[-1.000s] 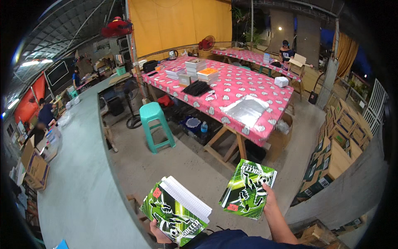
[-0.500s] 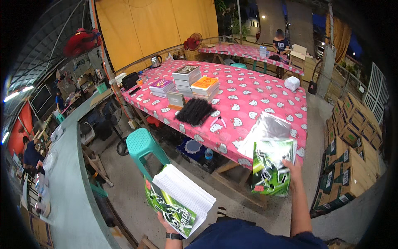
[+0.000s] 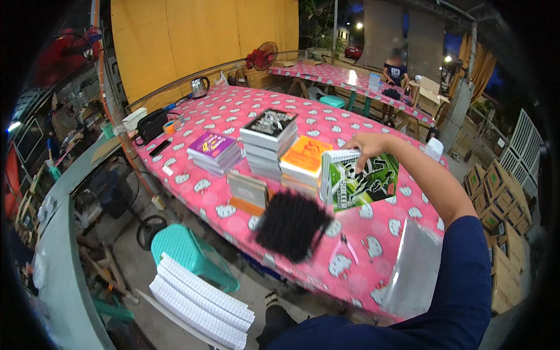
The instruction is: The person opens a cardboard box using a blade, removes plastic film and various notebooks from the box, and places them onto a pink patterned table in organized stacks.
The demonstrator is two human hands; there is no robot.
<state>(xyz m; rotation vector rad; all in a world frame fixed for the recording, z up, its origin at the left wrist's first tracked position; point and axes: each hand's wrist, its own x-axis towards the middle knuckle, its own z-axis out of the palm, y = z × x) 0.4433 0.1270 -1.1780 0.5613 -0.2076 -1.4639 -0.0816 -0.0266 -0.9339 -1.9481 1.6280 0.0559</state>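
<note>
My right hand [image 3: 366, 144] grips a green and black book [image 3: 360, 181] by its top edge and holds it upright over the pink patterned table [image 3: 233, 116]. The book hangs just right of an orange-topped stack of books [image 3: 305, 161]. A taller stack with a black and white cover [image 3: 268, 135] and a purple-topped stack [image 3: 213, 150] stand further left. At the lower left, a stack of several books with white page edges [image 3: 198, 300] is carried low. My left hand is hidden under it.
A black bristly mat [image 3: 291, 224] and a clear plastic bag [image 3: 413, 274] lie at the table's near edge. A teal stool [image 3: 189, 254] stands below it. A kettle [image 3: 199, 87], a red fan [image 3: 262, 56], cardboard boxes [image 3: 496, 201] and a seated person [image 3: 398, 67] are further off.
I have moved up close to the table. My right hand has lifted the green book from waist height to above the table beside the orange stack. The carried stack has sunk lower left.
</note>
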